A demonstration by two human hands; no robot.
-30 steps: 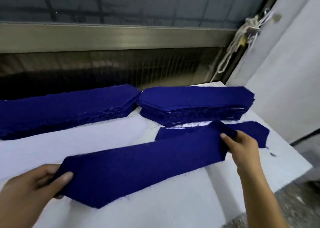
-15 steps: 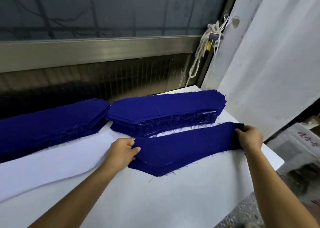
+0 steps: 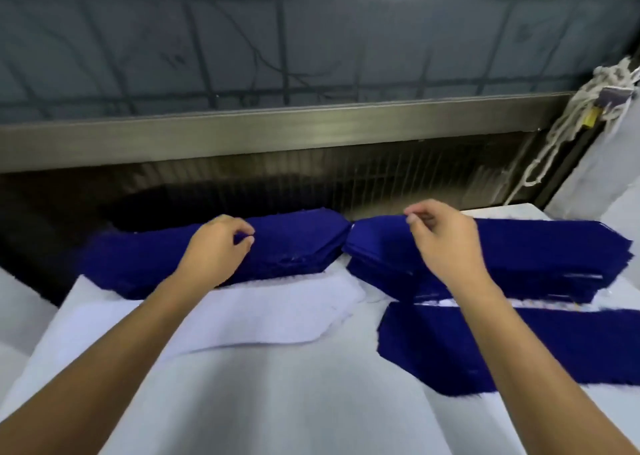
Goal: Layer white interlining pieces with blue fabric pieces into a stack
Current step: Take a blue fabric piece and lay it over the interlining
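One pinch each — left hand (image 3: 214, 250), left stack (image 3: 294, 243); right hand (image 3: 446, 246), right stack (image 3: 540, 253); one interlining (image 3: 263, 312).

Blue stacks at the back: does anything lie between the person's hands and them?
Nothing visible does. The left hand is at the top of the left blue stack, the right hand over the inner end of the right blue stack. Neither stack bears anything else; whether fingers grip fabric is too blurred to tell.

Bare table (image 3: 277, 402) in front lies open; two blue stacks (image 3: 294, 243) (end to end) and a metal rail (image 3: 277, 132) wall the back.
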